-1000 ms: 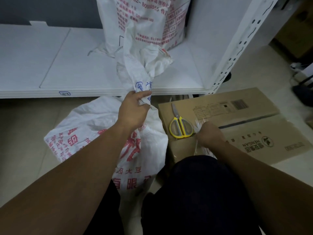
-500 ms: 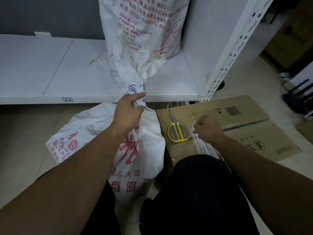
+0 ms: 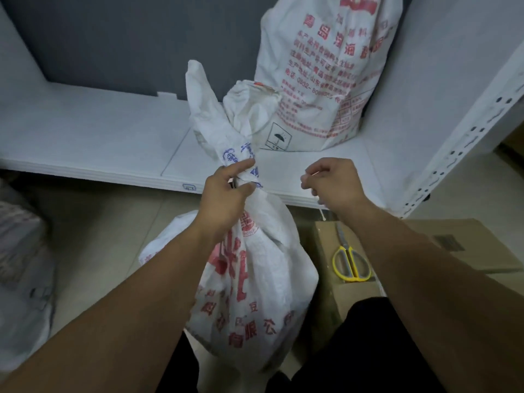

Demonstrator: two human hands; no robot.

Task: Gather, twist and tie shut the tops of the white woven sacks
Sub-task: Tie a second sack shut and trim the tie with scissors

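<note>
Floor before white shelf | woven sack upright on floor | left hand fingers grip its twisted neck | right hand, risen off the cardboard box, pinches thin white tie (scissors stay there) | binding likely next.

Two bare forearms reach forward from the lower corners of the view, above legs in dark clothing. The left hand is wrapped around the twisted neck of a white sack, with its index finger stretched forward across the bunched fabric. The right hand is level with the left and a little apart from it, fingers curled and pinching a thin white string.
</note>
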